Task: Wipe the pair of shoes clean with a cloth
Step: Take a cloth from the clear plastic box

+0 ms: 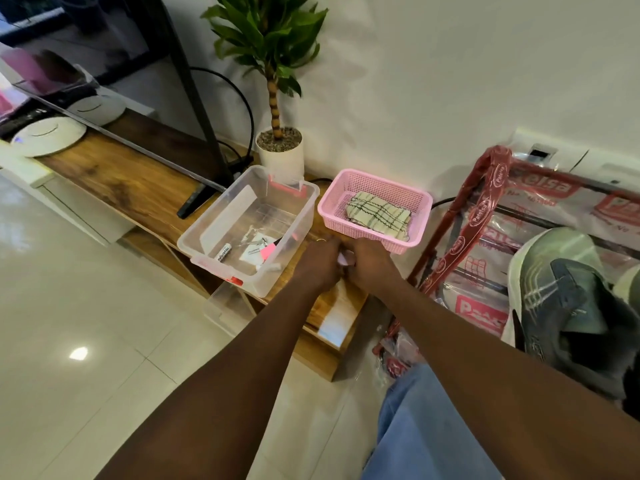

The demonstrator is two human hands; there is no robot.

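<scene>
A folded cream cloth with dark check lines (pixel 379 214) lies in a pink plastic basket (pixel 337 199) on the wooden bench. A grey and pale green sports shoe (pixel 568 299) rests at the right on a plastic-wrapped rack; a second shoe barely shows at the right edge (pixel 632 282). My left hand (pixel 320 263) and my right hand (pixel 369 263) meet just in front of the basket, both closed around a small pale pink object (pixel 346 259). Most of that object is hidden by my fingers, so I cannot tell what it is.
A clear plastic bin (pixel 294 233) with small items stands left of the basket. A potted plant (pixel 280 147), a television stand leg (pixel 194 202) and cables sit behind. The red-taped wrapped rack (pixel 478 216) leans at the right. Glossy floor tiles lie at the left.
</scene>
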